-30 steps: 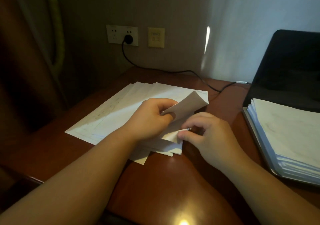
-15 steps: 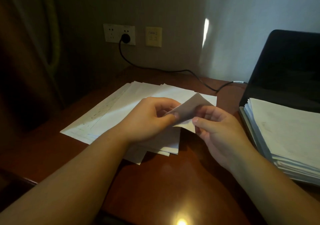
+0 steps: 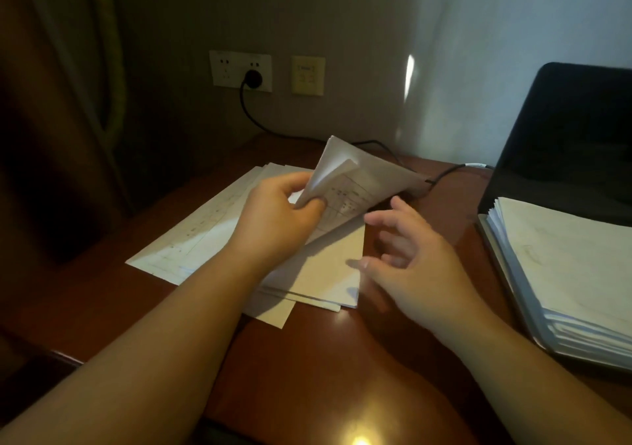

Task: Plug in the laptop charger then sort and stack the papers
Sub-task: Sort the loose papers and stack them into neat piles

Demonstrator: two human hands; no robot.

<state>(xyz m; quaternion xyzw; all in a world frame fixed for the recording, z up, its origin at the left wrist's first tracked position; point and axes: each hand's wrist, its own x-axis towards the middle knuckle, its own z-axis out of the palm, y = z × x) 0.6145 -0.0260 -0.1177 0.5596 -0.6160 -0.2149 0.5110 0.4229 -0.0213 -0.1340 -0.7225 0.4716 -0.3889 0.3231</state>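
A loose spread of white papers (image 3: 212,229) lies on the wooden desk (image 3: 307,359). My left hand (image 3: 277,219) pinches the corner of the top sheets (image 3: 359,184) and holds them lifted and curled up, printed underside showing. My right hand (image 3: 420,266) hovers just right of the spread, fingers apart and blurred, holding nothing. A black charger plug (image 3: 253,77) sits in the white wall socket (image 3: 239,68), and its cable (image 3: 444,174) runs across the desk to the open laptop (image 3: 564,143) on the right. A thick paper stack (image 3: 564,266) rests on the laptop's base.
A beige wall plate (image 3: 307,75) is mounted right of the socket. A dark curtain (image 3: 58,102) hangs at the left. The desk's front edge runs near the bottom of the view, with a lamp glare (image 3: 359,439) on it.
My left hand has raised the pinched sheets higher and curled them back. My right hand has let go of the sheet corner and drawn away to the right, now open.
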